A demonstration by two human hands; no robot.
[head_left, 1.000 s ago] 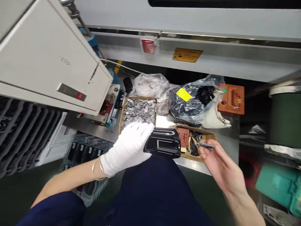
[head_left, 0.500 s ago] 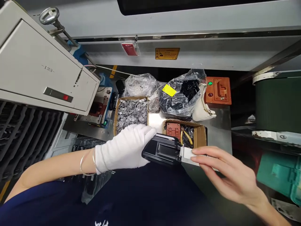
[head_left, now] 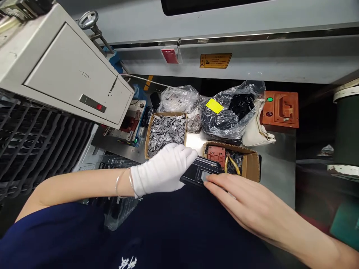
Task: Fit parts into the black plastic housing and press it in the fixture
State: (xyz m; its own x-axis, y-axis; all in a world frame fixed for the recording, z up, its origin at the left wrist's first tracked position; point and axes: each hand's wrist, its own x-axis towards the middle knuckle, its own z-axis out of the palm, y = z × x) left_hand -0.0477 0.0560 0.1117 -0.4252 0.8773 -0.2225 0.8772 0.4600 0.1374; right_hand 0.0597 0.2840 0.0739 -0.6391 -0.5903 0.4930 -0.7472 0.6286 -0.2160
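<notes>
A worker's gloved left hand gripped a black plastic housing from its near end, holding it just above the lap at the front edge of the steel surface, while the bare right hand lay flat over the housing's right side, fingertips pressed on its recessed window. Whether anything sat beneath those fingers could not be made out; the right hand was not clenched but spread, palm down. The left wrist, ringed with thin bracelets, ran in level from the left, and the right forearm came up on a slant from the lower right. To do this well, it seemed the left hand had to keep the housing steady and level while the right pressed evenly and squarely over the recess, not at one corner. Just beyond the hands stood a cardboard box of small grey metal parts and a second cardboard box with an orange-brown block and yellow-handled pliers; behind those lay clear bags of parts and a beige machine cabinet.
</notes>
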